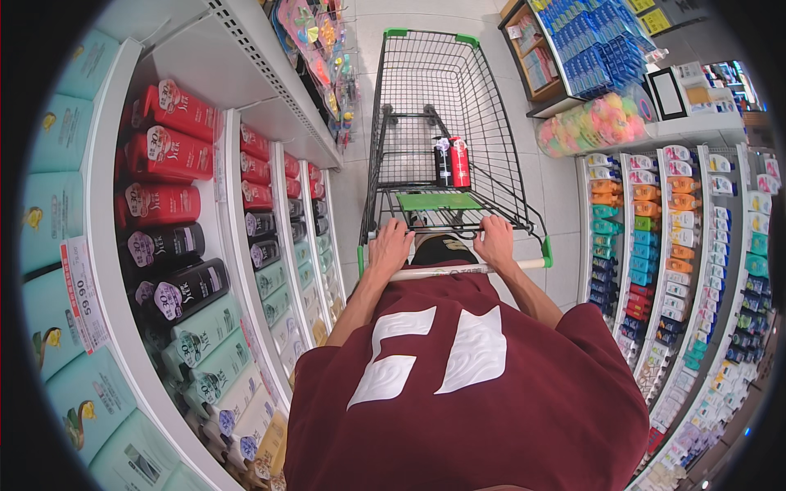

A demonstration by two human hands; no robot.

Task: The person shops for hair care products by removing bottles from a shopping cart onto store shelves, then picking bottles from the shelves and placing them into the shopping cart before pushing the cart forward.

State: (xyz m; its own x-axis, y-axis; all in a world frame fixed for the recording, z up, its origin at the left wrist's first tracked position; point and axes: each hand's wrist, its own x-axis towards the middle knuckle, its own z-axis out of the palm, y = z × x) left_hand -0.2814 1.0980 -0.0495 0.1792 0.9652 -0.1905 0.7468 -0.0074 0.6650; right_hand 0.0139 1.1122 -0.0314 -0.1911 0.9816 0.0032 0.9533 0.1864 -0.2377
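Before me stands a wire shopping cart (448, 80) with green corner pieces and a green plastic flap (439, 201). My left hand (391, 243) grips the cart's rear rim bar at its left side, with the fingers curled over it. On the right side of the same bar my right hand (494, 240) is closed in a similar way. My forearms pass over the pale push handle (466, 269), which lies near my shirt. Inside the basket a black pump bottle (443, 166) and a red pump bottle (459, 164) are side by side.
Shelves of red bottles (169, 147), black bottles (190, 288) and pale green bottles (215, 331) line the left. On the right are shelves of coloured bottles (645, 239), a clear bin of bright balls (592, 123) and a rack of blue packs (583, 61).
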